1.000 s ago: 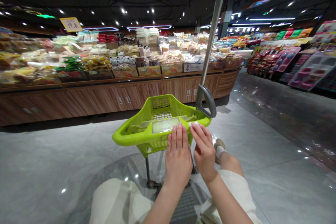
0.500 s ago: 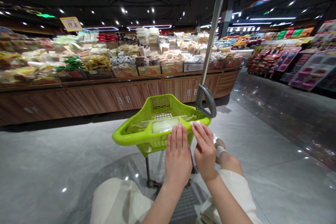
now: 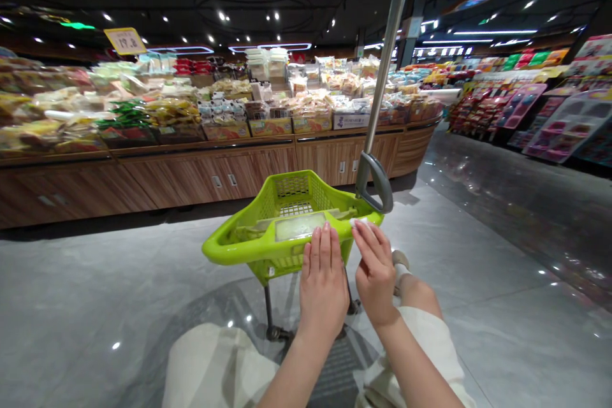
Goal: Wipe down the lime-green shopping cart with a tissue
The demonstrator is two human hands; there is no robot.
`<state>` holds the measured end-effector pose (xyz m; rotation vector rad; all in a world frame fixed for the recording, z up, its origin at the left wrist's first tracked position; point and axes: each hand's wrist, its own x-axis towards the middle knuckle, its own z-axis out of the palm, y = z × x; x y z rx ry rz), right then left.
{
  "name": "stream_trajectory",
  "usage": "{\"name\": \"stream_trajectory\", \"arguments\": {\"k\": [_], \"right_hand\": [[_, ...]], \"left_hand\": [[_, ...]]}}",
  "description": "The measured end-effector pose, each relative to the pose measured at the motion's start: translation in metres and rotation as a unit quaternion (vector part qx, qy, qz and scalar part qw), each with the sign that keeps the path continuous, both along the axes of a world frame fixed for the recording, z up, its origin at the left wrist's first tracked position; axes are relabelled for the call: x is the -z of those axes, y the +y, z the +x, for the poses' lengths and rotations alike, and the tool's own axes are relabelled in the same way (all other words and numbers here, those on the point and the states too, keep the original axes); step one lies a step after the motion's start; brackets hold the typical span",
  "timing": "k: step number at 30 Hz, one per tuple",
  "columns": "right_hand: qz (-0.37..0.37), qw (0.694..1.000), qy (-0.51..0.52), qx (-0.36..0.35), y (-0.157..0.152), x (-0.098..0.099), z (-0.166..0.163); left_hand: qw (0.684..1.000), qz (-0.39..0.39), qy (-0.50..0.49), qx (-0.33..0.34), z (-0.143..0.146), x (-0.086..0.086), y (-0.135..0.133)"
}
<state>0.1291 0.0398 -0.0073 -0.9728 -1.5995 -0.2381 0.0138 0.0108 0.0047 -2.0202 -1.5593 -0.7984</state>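
Cart [image 3: 283, 262], centre of frame, likely stiff, slick, best gripped by its bar [image 3: 234, 254]; left hand [image 3: 325, 284] flat, unspread; right hand [image 3: 376, 274] pinching soft-looking tissue [image 3: 360, 222] against bar.

Supermarket | price sign [image 3: 125, 41] | heaped packaged goods [image 3: 310, 104] | shopping cart [image 3: 261, 247]

Lime-green shopping cart [image 3: 262, 207], upright, perforated basket extending toward the far side, smooth handle [image 3: 239, 252] across the near side, pale center panel [image 3: 299, 227], small white wipe [image 3: 359, 221] on the handle, right of the panel.
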Motion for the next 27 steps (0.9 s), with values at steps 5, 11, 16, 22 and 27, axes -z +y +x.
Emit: {"name": "stream_trajectory", "arguments": {"k": [5, 11, 16, 22, 27], "right_hand": [[0.001, 0.997, -0.046, -0.067, -0.005, -0.004, -0.004], [0.003, 1.0, -0.019, -0.009, 0.007, -0.002, 0.023], [-0.019, 0.997, -0.059, -0.044, 0.004, -0.001, 0.016], [0.003, 0.991, -0.093, -0.099, 0.003, 0.002, -0.004], [0.009, 0.997, -0.055, -0.053, 0.012, 0.006, 0.017]], "left_hand": [[1.0, -0.002, 0.006, 0.004, -0.003, 0.002, 0.001], [1.0, -0.008, 0.005, 0.013, -0.006, 0.001, -0.002], [1.0, -0.005, -0.002, -0.001, 0.0, 0.001, -0.001], [1.0, 0.002, 0.001, -0.004, -0.002, 0.003, 0.001], [1.0, -0.005, 0.006, 0.013, -0.009, 0.002, 0.0]]}}
